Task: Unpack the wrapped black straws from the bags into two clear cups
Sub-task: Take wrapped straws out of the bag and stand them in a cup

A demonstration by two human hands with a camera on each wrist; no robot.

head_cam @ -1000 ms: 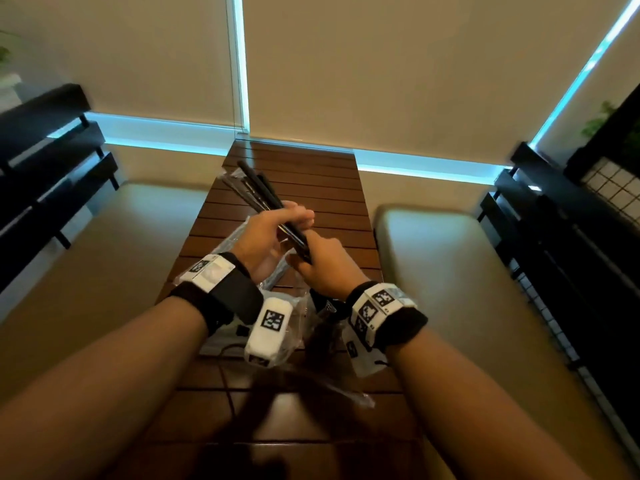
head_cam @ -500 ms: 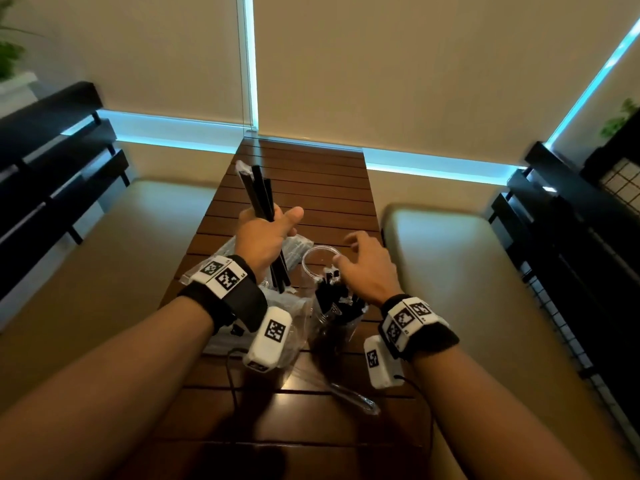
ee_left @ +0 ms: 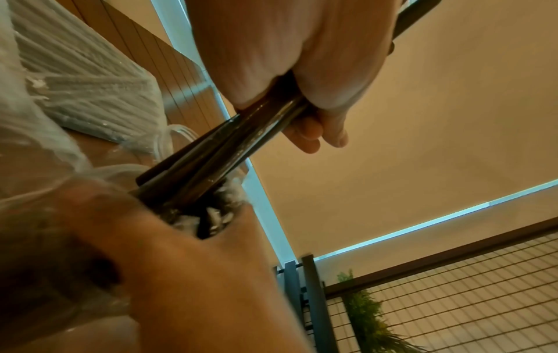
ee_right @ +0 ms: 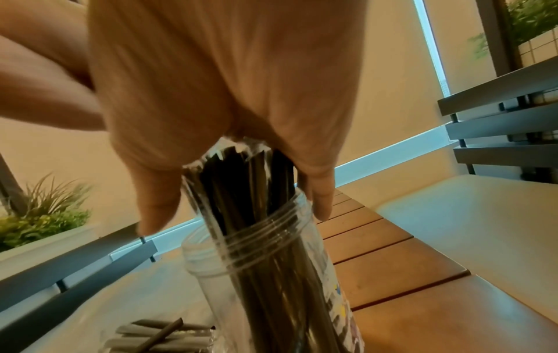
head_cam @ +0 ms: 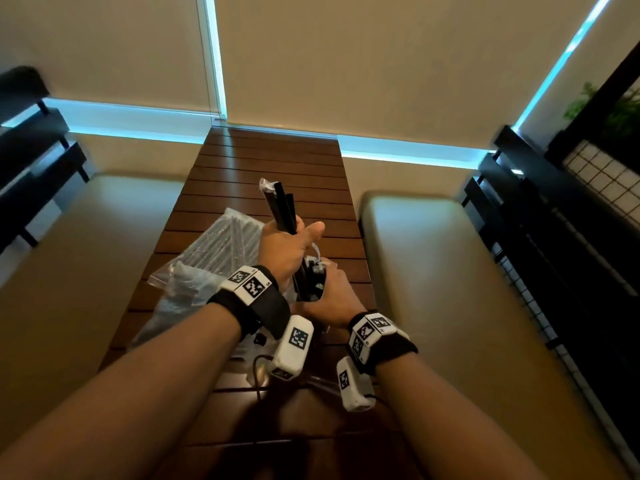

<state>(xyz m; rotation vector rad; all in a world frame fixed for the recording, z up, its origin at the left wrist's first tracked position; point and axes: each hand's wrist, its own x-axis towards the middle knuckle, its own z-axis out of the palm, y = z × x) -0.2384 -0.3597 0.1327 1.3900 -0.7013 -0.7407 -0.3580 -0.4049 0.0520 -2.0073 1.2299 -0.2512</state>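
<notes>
Over the slatted wooden worktop (head_cam: pixel 277 161), the left hand (head_cam: pixel 284 251) is clenched round a bundle of wrapped black straws (head_cam: pixel 282 207), tilted so their lower ends point into the mouth of a clear cup (ee_right: pixel 265 241), probably to feed them in together. The right hand (head_cam: pixel 329 296) cups over the straws already standing in that cup (ee_right: pixel 250 191), fingers spread and reaching down to its rim; it seems to steady the cup and keep the standing straws aside. A second, empty clear cup (ee_right: pixel 199 260) stands just behind. On the left lies a bag (head_cam: pixel 221 244) with more straws inside.
</notes>
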